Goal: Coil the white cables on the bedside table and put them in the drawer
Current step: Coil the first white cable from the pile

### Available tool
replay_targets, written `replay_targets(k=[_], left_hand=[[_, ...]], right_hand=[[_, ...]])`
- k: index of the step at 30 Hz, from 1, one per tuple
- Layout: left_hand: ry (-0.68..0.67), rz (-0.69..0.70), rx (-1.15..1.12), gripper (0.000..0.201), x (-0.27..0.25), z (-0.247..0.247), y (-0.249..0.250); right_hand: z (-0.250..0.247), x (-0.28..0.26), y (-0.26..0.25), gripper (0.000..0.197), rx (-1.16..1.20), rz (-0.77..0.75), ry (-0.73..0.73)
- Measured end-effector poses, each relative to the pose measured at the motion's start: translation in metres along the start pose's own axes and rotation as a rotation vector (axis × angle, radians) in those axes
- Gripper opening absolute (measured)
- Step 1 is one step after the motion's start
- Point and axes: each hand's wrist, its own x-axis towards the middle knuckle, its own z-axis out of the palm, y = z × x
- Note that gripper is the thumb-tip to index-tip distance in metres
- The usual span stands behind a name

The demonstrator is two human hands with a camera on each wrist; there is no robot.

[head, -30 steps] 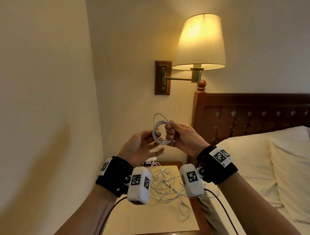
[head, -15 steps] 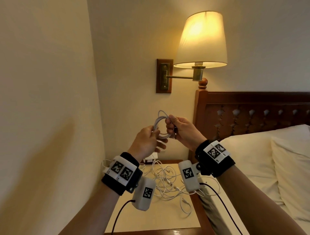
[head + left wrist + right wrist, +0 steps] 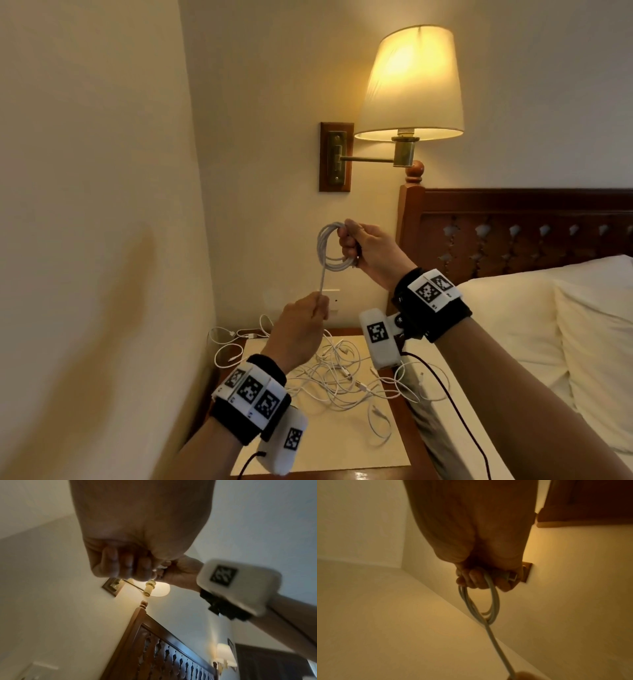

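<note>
My right hand grips a coiled white cable in the air in front of the wall, its fingers curled round the loops. A straight tail of that cable runs down to my left hand, which pinches it lower and to the left. In the left wrist view my left hand's fingers are curled tight. Several more white cables lie tangled on the bedside table below both hands. The drawer is out of view.
A lit wall lamp hangs above the hands on a brass arm. The wooden headboard and a bed with white pillows stand to the right. A cream wall closes off the left side of the table.
My left hand has let go of the coil and dropped down and left, pulling a tail of the cable straight. My right hand has lifted the coil a little.
</note>
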Motion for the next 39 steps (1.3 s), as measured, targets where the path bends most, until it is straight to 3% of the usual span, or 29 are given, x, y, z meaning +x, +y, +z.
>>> replay_targets(k=[4,6,9,10,14,18,22,25,29,33,37,39], left_hand=[[-0.218,-0.198,-0.277,0.077,0.005,-0.022,0.005],[-0.161,-0.239,-0.238,0.089,0.010,-0.035,0.012],[0.177,-0.142,-0.282,0.067,0.025,-0.052,0.024],[0.207,-0.123,-0.364,0.055,0.030,-0.057,0.027],[-0.076,-0.164,-0.596,0.050,0.038,-0.074,0.031],[-0.238,-0.180,-0.570,0.043,0.035,-0.081,0.033],[-0.173,-0.132,-0.402,0.037,0.033,-0.076,0.038],[-0.084,-0.102,-0.419,0.038,0.033,-0.069,0.038],[0.030,-0.184,-0.537,0.039,0.035,-0.067,0.029],[0.080,-0.223,-0.607,0.040,0.036,-0.056,0.030],[0.272,-0.198,-0.646,0.041,0.039,-0.046,0.032],[0.344,-0.191,-0.651,0.043,0.041,-0.042,0.030]], right_hand=[[0.004,-0.011,-0.001,0.033,-0.107,-0.018,-0.110],[0.006,-0.016,0.000,0.032,-0.147,-0.024,-0.140],[0.009,-0.020,0.001,0.032,-0.184,-0.024,-0.194],[0.009,-0.021,0.001,0.032,-0.194,-0.024,-0.213],[0.005,-0.020,-0.004,0.032,-0.250,-0.046,-0.241],[0.002,-0.019,-0.008,0.032,-0.461,-0.111,-0.254],[0.004,-0.018,-0.006,0.029,-0.620,-0.209,-0.187],[0.001,-0.018,-0.004,0.023,-0.703,-0.291,-0.141],[-0.010,-0.025,-0.006,0.023,-0.642,-0.204,-0.169],[-0.011,-0.028,0.003,0.019,-0.630,-0.225,0.004],[0.002,-0.044,0.022,0.015,-0.685,-0.299,0.420],[0.010,-0.057,0.030,0.022,-0.660,-0.274,0.476]])
